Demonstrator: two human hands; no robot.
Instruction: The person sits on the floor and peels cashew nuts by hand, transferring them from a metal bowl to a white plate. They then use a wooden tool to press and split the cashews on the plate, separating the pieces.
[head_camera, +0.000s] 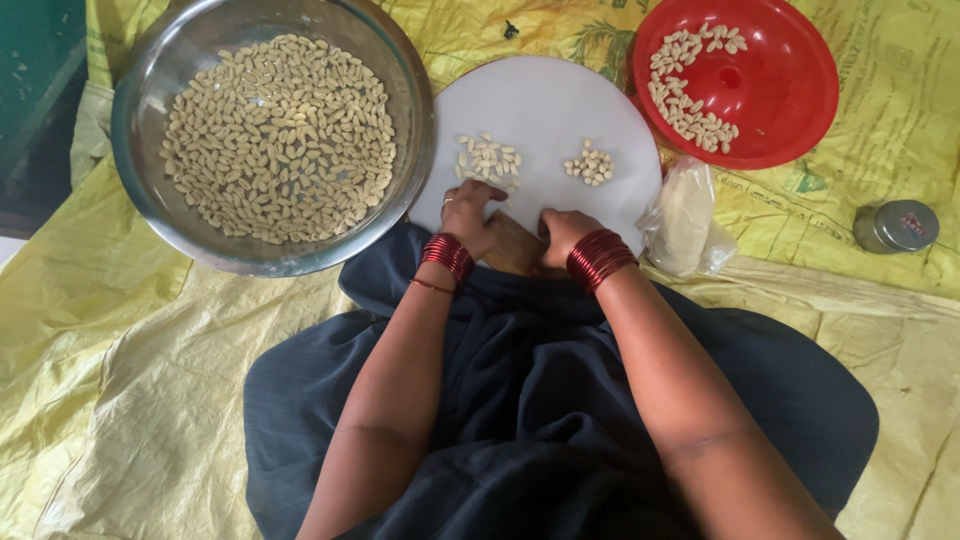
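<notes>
White round board lies flat; left hand touching.

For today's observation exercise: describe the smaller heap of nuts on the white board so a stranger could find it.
Start at the round white board between the steel bowl and red plate. It carries two heaps; the smaller heap lies nearer the red plate, tighter and rounder than the spread heap.

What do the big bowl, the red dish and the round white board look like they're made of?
The big bowl looks like steel: grey, shiny, with reflections on its wall. The red dish seems to be plastic: uniform glossy colour, moulded centre. The round white board is matte and smooth, probably plastic, though I can't be sure.
</notes>
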